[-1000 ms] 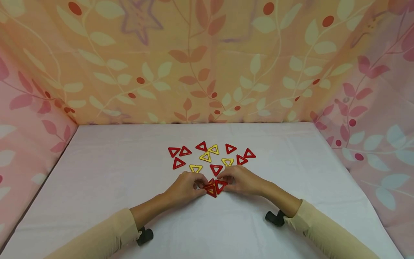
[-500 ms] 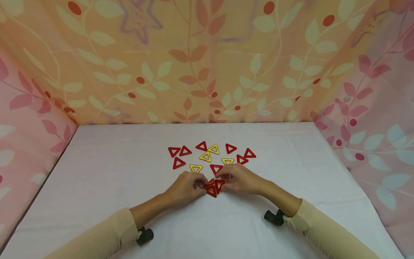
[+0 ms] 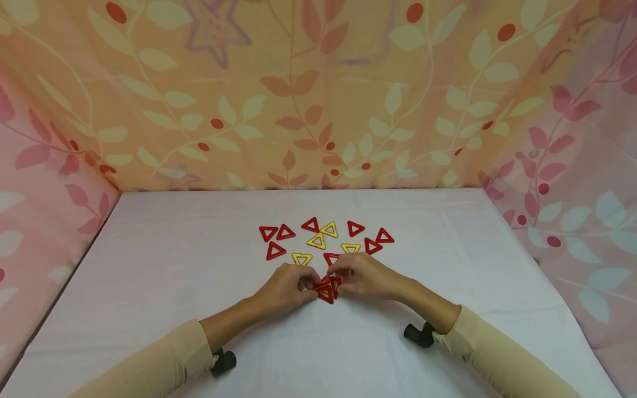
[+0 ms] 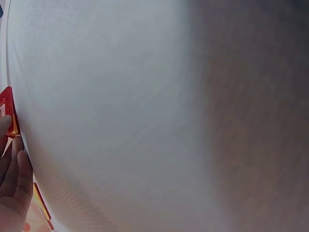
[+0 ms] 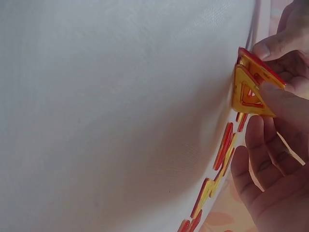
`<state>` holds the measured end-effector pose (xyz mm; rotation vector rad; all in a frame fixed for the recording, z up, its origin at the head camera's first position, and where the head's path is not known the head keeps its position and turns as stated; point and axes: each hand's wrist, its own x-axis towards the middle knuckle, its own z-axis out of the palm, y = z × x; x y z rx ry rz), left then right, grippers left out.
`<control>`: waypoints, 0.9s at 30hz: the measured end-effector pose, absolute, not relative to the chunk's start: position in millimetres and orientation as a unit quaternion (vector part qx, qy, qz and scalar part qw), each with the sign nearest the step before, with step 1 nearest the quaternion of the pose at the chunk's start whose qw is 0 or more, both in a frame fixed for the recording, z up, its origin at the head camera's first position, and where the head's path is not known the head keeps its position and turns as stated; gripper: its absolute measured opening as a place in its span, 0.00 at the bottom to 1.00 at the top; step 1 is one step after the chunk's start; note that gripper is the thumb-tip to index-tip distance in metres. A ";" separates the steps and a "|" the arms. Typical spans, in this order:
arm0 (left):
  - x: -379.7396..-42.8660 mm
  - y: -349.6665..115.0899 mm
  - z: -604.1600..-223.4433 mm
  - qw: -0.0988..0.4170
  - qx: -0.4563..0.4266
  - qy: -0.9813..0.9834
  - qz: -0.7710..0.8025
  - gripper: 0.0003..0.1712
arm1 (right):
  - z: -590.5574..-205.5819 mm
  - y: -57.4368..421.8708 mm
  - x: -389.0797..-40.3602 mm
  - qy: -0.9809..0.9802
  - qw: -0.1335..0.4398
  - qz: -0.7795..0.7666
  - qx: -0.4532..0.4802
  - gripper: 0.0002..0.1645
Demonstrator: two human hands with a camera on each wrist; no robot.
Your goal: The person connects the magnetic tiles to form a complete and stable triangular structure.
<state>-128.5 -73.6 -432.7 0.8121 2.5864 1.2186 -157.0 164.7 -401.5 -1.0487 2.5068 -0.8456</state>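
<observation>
My left hand (image 3: 286, 288) grips a small cluster of red triangular tiles (image 3: 325, 293), leaning together low over the white cloth. From the right, my right hand (image 3: 370, 277) pinches another triangular tile (image 5: 238, 99), which looks orange-yellow in the right wrist view. The thumb lies across its face, and the tile stands up against the red-edged tile (image 5: 265, 69) at the left hand's fingers. In the left wrist view, a red tile corner (image 4: 8, 108) shows by the left fingers at the frame's edge. My right fingers partly hide the cluster in the head view.
Several loose red triangular tiles (image 3: 275, 251) and yellow triangular tiles (image 3: 316, 241) lie flat just beyond the hands. One red tile (image 3: 330, 258) is partly covered by the right hand. A patterned curtain (image 3: 318, 110) encloses the white-covered table (image 3: 174, 265) at the back and sides.
My right hand has shifted slightly left, bringing its tile from an outward lean to a steeper stand against the cluster. The left hand and the loose tiles stay where they were.
</observation>
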 end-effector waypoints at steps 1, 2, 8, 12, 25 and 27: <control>-128.6 -73.7 -432.8 0.084 0.273 0.867 0.409 0.11 | -401.5 164.5 -157.0 0.871 0.147 -0.294 -0.365 0.22; -128.7 -73.8 -432.8 0.085 0.273 0.866 0.410 0.11 | -401.6 164.6 -157.0 0.869 0.146 -0.296 -0.368 0.22; -128.3 -74.0 -432.4 0.085 0.274 0.865 0.412 0.11 | -403.3 163.5 -155.6 0.866 0.142 -0.306 -0.370 0.24; -127.6 -73.9 -431.2 0.086 0.273 0.864 0.413 0.11 | -403.8 161.6 -155.3 0.864 0.142 -0.308 -0.373 0.24; -126.9 -73.4 -429.6 0.084 0.275 0.861 0.419 0.09 | -404.2 156.2 -154.5 0.848 0.166 -0.330 -0.380 0.24; -126.8 -73.4 -429.8 0.083 0.276 0.862 0.418 0.09 | -405.7 156.6 -154.6 0.846 0.164 -0.333 -0.382 0.24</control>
